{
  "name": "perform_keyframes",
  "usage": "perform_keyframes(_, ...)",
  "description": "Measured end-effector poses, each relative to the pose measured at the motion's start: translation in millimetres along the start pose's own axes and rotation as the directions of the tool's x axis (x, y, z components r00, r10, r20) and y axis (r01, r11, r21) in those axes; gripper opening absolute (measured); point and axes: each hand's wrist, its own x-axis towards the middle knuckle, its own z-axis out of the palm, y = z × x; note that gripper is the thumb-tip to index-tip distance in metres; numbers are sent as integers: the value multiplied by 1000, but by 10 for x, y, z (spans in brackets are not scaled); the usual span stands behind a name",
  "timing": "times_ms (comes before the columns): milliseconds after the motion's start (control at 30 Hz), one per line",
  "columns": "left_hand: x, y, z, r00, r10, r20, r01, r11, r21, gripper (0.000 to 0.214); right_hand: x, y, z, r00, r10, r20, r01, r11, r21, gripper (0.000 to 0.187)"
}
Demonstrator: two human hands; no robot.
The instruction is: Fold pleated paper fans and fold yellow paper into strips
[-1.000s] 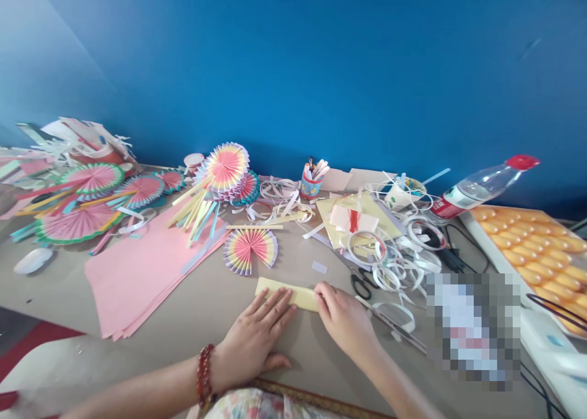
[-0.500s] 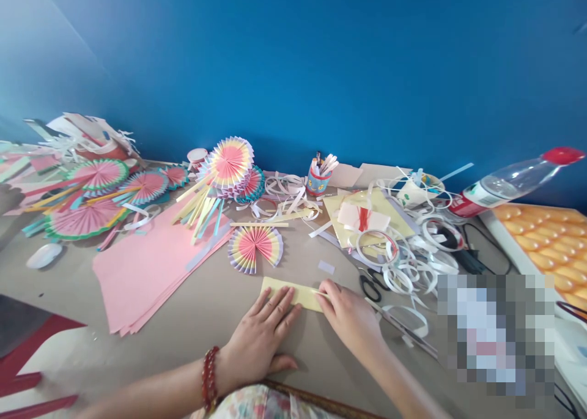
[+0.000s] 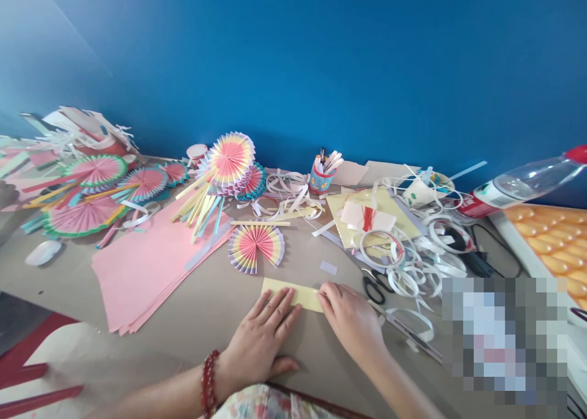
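My left hand lies flat with fingers spread. Its fingertips press on a pale yellow strip of paper on the table. At the strip's right end, my right hand is closed, its fingers curled in a pinch. A thin pale stick-like piece pokes out at those fingertips; the rest of it is hidden by the hand. Beyond the strip lies a pleated paper fan in pink, yellow and lilac, with a wedge open at its lower side. A thin yellow stick rests along its top.
Pink sheets and finished fans lie to the left. To the right are black-handled scissors, curled white strips, a pen cup and a leaning bottle. A white mouse sits far left.
The view has shifted slightly, so things on the right sit a little further right. Both hands keep their places on the yellow paper.
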Motion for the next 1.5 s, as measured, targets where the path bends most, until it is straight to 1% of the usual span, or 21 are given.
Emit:
perform_keyframes(200, 5, 8, -4, 1000, -8, -6, 8, 1000, -1, 87, 30, 1, 13, 1000, 8, -17, -8, 1000, 31, 22)
perform_keyframes(667, 4, 14, -7, 999, -31, 11, 31, 999, -31, 88, 39, -22, 17, 999, 9, -54, -9, 1000, -6, 24)
perform_keyframes(833, 2, 13, -6, 1000, -28, 8, 28, 999, -30, 87, 37, -17, 21, 999, 13, -44, -12, 1000, 7, 24)
perform_keyframes(1000, -2, 16, 11, 999, -32, 15, 32, 999, -9, 87, 35, -30, -17, 999, 22, -47, -22, 1000, 13, 24)
perform_keyframes(1233, -5, 19, 33, 999, -37, -9, 37, 999, -9, 89, -12, -57, -70, 997, 63, -54, -62, 998, 22, 19)
perform_keyframes(1367, -10, 14, 47, 999, -33, -20, 33, 999, -3, 88, -37, -50, -66, 996, 73, -57, -72, 997, 17, 17)
perform_keyframes(1500, -12, 8, 55, 999, -36, -23, 36, 999, 5, 88, -43, -34, -51, 995, 78, -63, -77, 997, 13, 11)
